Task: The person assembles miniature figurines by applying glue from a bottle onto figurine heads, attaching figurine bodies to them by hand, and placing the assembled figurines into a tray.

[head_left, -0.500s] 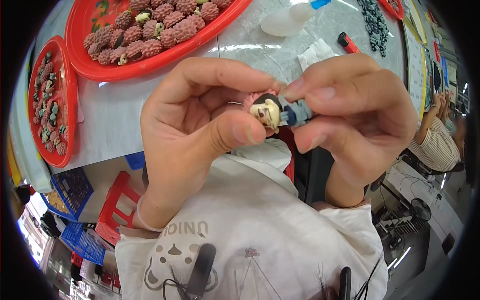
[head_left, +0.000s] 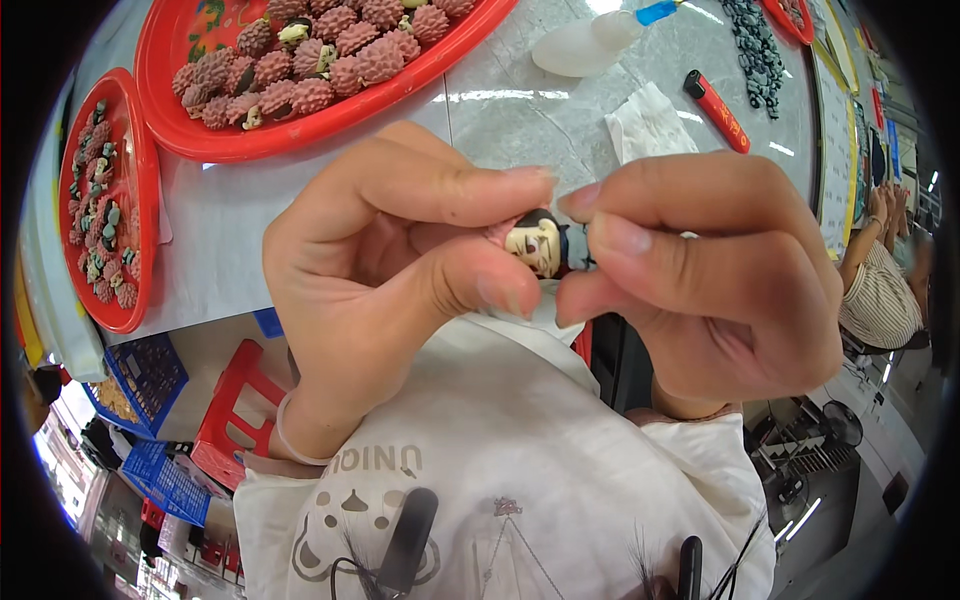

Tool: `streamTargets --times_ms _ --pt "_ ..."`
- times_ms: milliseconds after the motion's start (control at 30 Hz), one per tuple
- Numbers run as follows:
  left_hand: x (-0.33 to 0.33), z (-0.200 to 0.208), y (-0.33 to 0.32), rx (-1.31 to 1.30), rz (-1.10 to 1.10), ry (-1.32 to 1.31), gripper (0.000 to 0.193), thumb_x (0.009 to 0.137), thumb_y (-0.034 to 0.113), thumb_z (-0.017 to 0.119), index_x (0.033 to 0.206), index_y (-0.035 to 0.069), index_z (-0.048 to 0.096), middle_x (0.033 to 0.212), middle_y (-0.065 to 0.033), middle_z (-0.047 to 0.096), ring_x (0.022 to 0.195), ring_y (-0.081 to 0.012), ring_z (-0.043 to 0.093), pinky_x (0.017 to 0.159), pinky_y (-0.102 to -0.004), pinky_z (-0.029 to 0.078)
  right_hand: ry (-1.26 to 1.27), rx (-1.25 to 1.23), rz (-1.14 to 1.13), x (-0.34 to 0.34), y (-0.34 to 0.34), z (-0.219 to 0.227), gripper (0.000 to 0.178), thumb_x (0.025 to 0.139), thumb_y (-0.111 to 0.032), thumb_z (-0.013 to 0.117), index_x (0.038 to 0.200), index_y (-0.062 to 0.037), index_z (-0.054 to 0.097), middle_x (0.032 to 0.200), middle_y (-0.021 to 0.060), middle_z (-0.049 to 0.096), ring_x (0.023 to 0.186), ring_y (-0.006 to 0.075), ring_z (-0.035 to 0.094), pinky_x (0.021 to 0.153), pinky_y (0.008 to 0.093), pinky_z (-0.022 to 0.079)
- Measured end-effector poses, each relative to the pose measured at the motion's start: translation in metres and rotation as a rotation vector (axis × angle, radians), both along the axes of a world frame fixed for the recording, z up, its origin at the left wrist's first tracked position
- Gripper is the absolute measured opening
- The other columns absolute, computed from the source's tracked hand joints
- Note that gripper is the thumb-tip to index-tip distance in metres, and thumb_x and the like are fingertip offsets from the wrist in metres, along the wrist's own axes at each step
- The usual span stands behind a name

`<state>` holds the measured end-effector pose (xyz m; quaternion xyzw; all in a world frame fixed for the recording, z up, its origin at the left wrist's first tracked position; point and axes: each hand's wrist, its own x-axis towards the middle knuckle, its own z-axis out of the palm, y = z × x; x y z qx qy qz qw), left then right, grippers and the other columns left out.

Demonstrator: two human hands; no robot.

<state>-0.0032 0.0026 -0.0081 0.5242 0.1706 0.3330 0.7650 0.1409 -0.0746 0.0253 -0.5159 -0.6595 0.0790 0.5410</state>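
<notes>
My left hand (head_left: 345, 250) pinches a small figurine head (head_left: 533, 246) between thumb and fingers. It has a pale face, a dark band and a pink knobbly part mostly covered by my fingertips. My right hand (head_left: 725, 270) grips the grey-blue figurine body (head_left: 576, 247), which lies sideways with its dark collar against the head. Most of the body is hidden by my right fingers. Head and body touch at the neck; whether they are fixed together I cannot tell.
A large red tray (head_left: 300, 146) of pink knobbly pieces and a smaller red tray (head_left: 146, 230) with painted parts stand on the left. Behind my hands are a squeeze bottle (head_left: 580, 48), a tissue (head_left: 648, 122), a red lighter (head_left: 718, 112) and many grey-blue pieces (head_left: 756, 60).
The head and body sit closer together, and my right fingers cover more of the body. The pink part is more hidden under my left fingers. Both hands have shifted slightly.
</notes>
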Motion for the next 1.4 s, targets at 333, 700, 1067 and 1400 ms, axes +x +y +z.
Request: streamTargets --times_ms 333,700,1067,1400 --pt "-0.015 0.010 0.021 -0.026 -0.021 0.044 0.044 0.072 0.027 0.066 0.098 -0.004 0.048 0.088 -0.0100 0.053 0.078 -0.0127 0.052 0.069 -0.0222 0.042 -0.145 -0.009 0.005 -0.013 0.007 -0.007 0.038 0.074 -0.040 0.058 0.085 -0.0043 0.061 0.089 0.0142 0.046 0.074 0.0165 0.047 0.055 0.0217 0.039" --pt "-0.085 0.033 0.100 0.894 0.546 1.031 0.031 0.085 0.022 0.046 0.111 0.006 0.050 0.120 -0.0109 0.045 0.102 -0.0223 0.048 0.086 -0.0300 0.038 0.121 -0.164 -0.425 0.034 -0.021 -0.010 0.018 0.075 -0.001 0.055 0.091 0.0052 0.058 0.091 0.0120 0.051 0.077 0.0150 0.047 0.072 0.0241 0.036" --pt "-0.038 0.028 0.100 1.213 0.186 0.925 0.021 0.076 0.008 0.052 0.096 0.005 0.055 0.092 -0.0110 0.052 0.084 -0.0292 0.051 0.076 -0.0337 0.040 0.077 -0.217 -0.501 0.049 -0.028 -0.006 0.016 0.074 0.005 0.053 0.090 0.0055 0.057 0.090 0.0113 0.053 0.082 0.0156 0.049 0.073 0.0234 0.038" --pt "-0.022 0.020 0.051 0.293 0.146 0.174 0.022 0.081 0.017 0.056 0.092 -0.001 0.049 0.090 -0.0129 0.053 0.078 -0.0178 0.054 0.067 -0.0245 0.044 0.072 -0.415 -0.224 0.030 0.023 -0.027 0.026 0.072 -0.001 0.057 0.098 0.0023 0.054 0.089 0.0058 0.056 0.081 0.0142 0.052 0.075 0.0242 0.039"
